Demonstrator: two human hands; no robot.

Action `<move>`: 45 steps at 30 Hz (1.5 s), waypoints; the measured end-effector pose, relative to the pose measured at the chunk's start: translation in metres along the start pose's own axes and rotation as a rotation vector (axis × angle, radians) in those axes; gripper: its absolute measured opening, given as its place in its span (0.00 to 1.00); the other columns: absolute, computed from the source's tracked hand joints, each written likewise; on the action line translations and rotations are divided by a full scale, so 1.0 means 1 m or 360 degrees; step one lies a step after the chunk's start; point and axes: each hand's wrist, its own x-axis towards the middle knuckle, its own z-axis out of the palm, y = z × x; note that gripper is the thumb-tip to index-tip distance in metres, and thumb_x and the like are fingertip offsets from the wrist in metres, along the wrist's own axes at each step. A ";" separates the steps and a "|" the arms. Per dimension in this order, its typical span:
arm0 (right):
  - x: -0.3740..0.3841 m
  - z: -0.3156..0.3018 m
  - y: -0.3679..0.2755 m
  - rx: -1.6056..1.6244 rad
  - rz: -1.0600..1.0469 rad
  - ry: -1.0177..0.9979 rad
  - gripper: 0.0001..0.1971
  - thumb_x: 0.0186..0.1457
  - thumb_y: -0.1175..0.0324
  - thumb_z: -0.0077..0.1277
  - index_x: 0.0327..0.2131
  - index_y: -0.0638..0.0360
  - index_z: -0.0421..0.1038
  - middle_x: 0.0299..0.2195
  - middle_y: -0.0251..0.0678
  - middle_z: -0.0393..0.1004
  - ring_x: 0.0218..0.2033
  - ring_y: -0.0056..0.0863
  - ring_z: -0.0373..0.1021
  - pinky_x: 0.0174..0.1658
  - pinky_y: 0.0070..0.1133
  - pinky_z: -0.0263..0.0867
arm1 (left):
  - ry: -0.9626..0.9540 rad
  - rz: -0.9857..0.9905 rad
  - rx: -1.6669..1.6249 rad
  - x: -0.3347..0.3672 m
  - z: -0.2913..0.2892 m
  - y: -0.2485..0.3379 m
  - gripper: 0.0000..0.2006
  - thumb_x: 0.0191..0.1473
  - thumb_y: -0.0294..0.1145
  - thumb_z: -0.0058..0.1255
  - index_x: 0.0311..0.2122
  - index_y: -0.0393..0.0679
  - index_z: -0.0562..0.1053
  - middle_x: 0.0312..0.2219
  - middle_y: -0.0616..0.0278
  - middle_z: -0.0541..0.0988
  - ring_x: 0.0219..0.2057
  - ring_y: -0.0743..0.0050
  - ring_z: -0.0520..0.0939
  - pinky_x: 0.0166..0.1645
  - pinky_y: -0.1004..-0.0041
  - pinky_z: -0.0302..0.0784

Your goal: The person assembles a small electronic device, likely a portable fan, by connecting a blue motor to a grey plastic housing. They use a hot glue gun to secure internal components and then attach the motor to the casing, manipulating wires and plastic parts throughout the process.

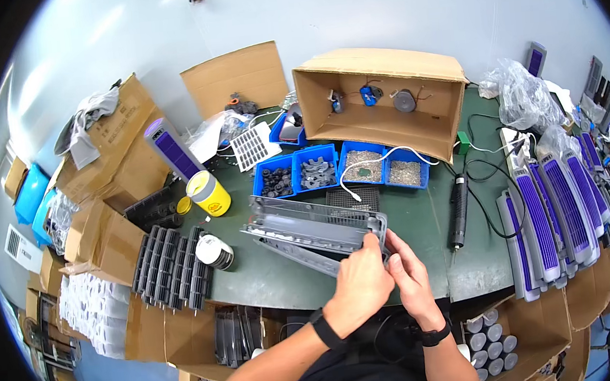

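Note:
A long grey plastic housing [300, 222], with a grille along its far side, is held over the near part of the green table. Under it lies a second long grey piece [300, 255], set at an angle; whether the two are joined I cannot tell. My left hand [362, 283] is closed, its fingertips pressed at the housing's right end. At that same end, my right hand [413, 282] grips the edge between thumb and fingers. Any small part under the fingertips is hidden. Just beyond the housing, a dark mesh mat [353, 200] lies on the table.
Blue bins [273, 178] of small parts stand behind the housing, before an open cardboard box [384, 105]. A corded electric screwdriver [458, 210] lies right, near rows of purple-grey units [540, 221]. Left are a yellow tub [208, 194], a white-labelled can [215, 252] and black slatted rollers [169, 268].

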 end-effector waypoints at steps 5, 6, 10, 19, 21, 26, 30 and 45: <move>0.009 -0.025 0.040 -0.0156 -0.0073 0.0145 0.32 0.74 0.59 0.47 0.71 0.71 0.54 0.70 0.51 0.60 0.70 0.36 0.59 0.71 0.30 0.56 | -0.0116 -0.0034 -0.0195 0.012 0.014 -0.003 0.16 0.59 0.31 0.54 0.45 0.28 0.71 0.30 0.37 0.84 0.36 0.31 0.86 0.42 0.46 0.81; 0.009 -0.026 0.041 -0.0169 -0.0034 0.0180 0.31 0.73 0.61 0.48 0.71 0.71 0.56 0.69 0.50 0.61 0.68 0.33 0.62 0.69 0.29 0.59 | -0.0084 0.0044 -0.0288 0.013 0.016 -0.005 0.13 0.60 0.29 0.51 0.45 0.28 0.71 0.30 0.34 0.83 0.36 0.28 0.84 0.41 0.43 0.80; 0.012 -0.020 0.045 0.0031 0.0073 0.0310 0.30 0.71 0.68 0.50 0.71 0.70 0.57 0.66 0.47 0.66 0.65 0.31 0.65 0.67 0.27 0.62 | -0.0230 0.0133 -0.0385 0.013 0.018 -0.004 0.11 0.62 0.26 0.46 0.47 0.32 0.71 0.30 0.29 0.80 0.35 0.22 0.82 0.40 0.38 0.76; 0.017 -0.019 0.039 -0.0087 0.0097 0.0344 0.36 0.66 0.66 0.59 0.70 0.70 0.56 0.68 0.52 0.64 0.69 0.39 0.62 0.71 0.33 0.56 | 0.0039 0.0732 0.0385 -0.016 -0.059 -0.061 0.29 0.56 0.31 0.62 0.62 0.39 0.71 0.54 0.51 0.79 0.57 0.51 0.77 0.65 0.52 0.67; 0.012 -0.018 0.036 -0.0256 0.0016 0.0348 0.39 0.65 0.64 0.60 0.72 0.70 0.53 0.70 0.54 0.60 0.71 0.42 0.58 0.72 0.34 0.53 | 0.0106 0.0753 0.0580 -0.014 -0.062 -0.096 0.25 0.53 0.26 0.62 0.58 0.40 0.73 0.49 0.56 0.78 0.55 0.52 0.76 0.67 0.46 0.58; -0.007 -0.007 0.030 -0.0516 0.0026 0.0199 0.44 0.62 0.67 0.63 0.73 0.70 0.47 0.71 0.55 0.57 0.73 0.43 0.55 0.73 0.38 0.51 | -0.0185 0.0792 0.0380 -0.038 -0.054 -0.139 0.19 0.53 0.22 0.62 0.50 0.42 0.76 0.43 0.56 0.76 0.47 0.52 0.78 0.57 0.58 0.72; -0.006 -0.010 0.040 -0.0490 -0.0025 0.0198 0.43 0.62 0.71 0.61 0.73 0.69 0.47 0.70 0.53 0.59 0.70 0.42 0.60 0.72 0.38 0.54 | -0.0245 0.0781 0.0350 -0.054 -0.078 -0.127 0.20 0.54 0.28 0.66 0.52 0.42 0.77 0.47 0.55 0.76 0.49 0.51 0.79 0.56 0.59 0.75; 0.023 -0.022 0.041 -0.0381 0.0081 0.0065 0.39 0.60 0.68 0.60 0.70 0.71 0.56 0.66 0.48 0.65 0.60 0.43 0.72 0.64 0.36 0.64 | 0.0261 0.0285 0.0347 -0.078 -0.322 -0.008 0.22 0.43 0.27 0.72 0.46 0.37 0.81 0.40 0.55 0.86 0.44 0.64 0.87 0.52 0.66 0.82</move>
